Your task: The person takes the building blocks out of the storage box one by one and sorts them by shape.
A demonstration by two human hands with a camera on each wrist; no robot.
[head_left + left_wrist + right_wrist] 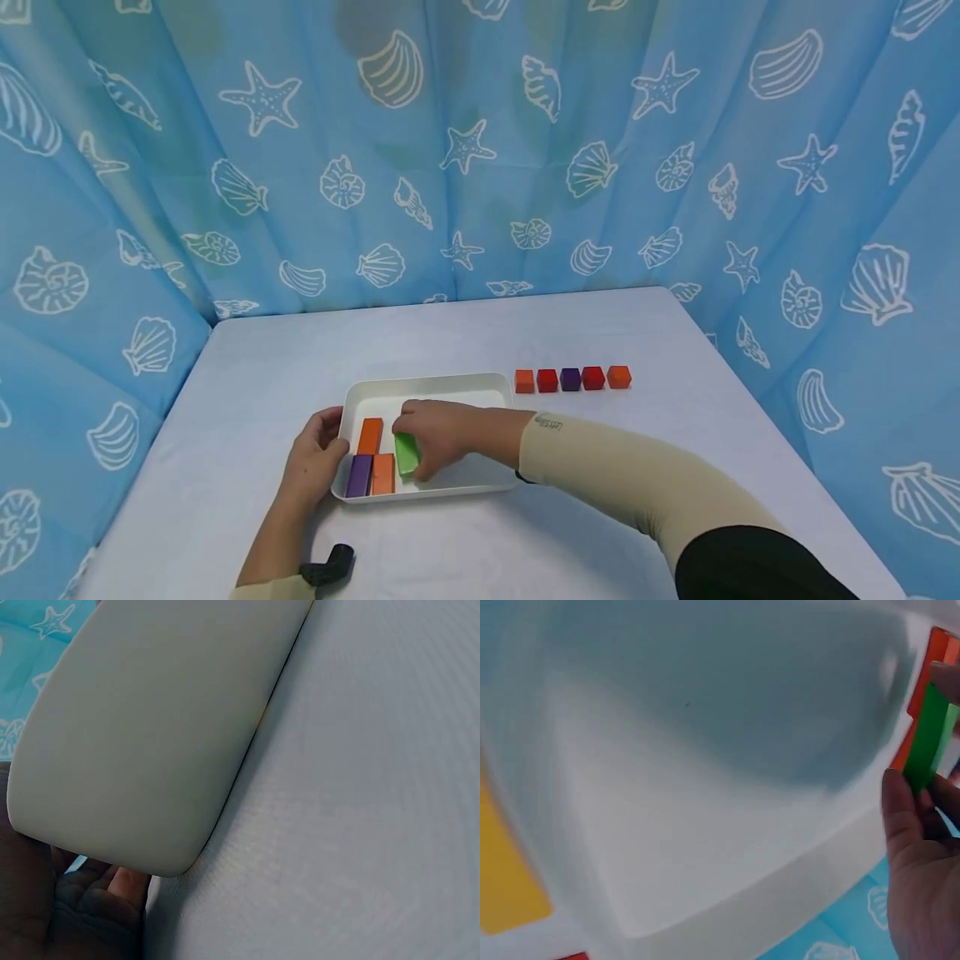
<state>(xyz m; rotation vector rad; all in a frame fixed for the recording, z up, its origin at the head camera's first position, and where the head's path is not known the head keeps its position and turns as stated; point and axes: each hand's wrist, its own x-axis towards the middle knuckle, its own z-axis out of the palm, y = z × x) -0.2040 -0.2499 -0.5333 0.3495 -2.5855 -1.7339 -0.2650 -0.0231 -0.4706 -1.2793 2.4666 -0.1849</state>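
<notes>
A white tray (431,387) lies on the table, with my left hand (315,458) gripping its left side. In the left wrist view the fingers are at the tray's corner (142,825). Reaching over the tray, my right hand (442,437) pinches a light green rectangular block (406,455) between thumb and fingers. The right wrist view shows this green block (928,739) held by its ends, close to orange blocks. To its left in the tray are an orange block (370,436), a purple block (359,476) and another orange block (383,474).
Behind the tray's right end, a row of small cubes stands on the table: an orange cube (524,382), a red cube (547,381), a purple cube (571,380), then more red and orange. A blue shell-patterned curtain (465,208) hangs around the white table (600,333).
</notes>
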